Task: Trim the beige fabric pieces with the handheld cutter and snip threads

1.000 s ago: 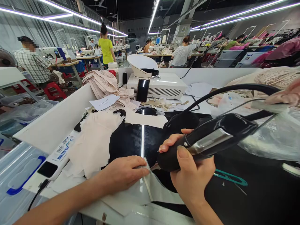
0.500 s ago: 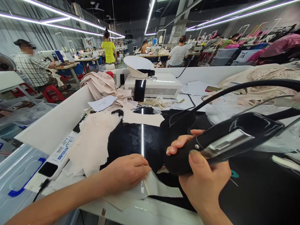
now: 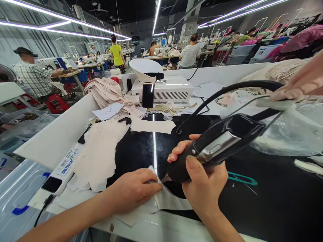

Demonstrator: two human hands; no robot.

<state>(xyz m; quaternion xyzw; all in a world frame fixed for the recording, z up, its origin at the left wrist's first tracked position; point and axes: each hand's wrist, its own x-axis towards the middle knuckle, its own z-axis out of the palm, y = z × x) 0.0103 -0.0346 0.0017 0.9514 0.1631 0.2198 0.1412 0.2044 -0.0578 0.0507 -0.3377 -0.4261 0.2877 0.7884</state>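
My right hand (image 3: 202, 178): gripping one black handheld tool (image 3: 218, 148), right of frame centre. My left hand (image 3: 138, 188): laid over one pale fabric piece (image 3: 173, 200), lower centre; whether pinching, I cannot tell. Desk (image 3: 272, 198): black-topped, white-walled. Teal loop (image 3: 254, 183), right: one. Phone (image 3: 148, 95), upper centre: one. Vented white machine (image 3: 174, 89), behind phone: one. Workroom (image 3: 137, 28), upper frame: strip-lit.

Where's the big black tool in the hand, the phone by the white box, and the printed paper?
Black handheld tool (image 3: 218, 146), head view: the metal strip on its side.
Smartphone (image 3: 148, 96), head view: the middle of its screen.
Printed paper (image 3: 108, 112), head view: its middle.
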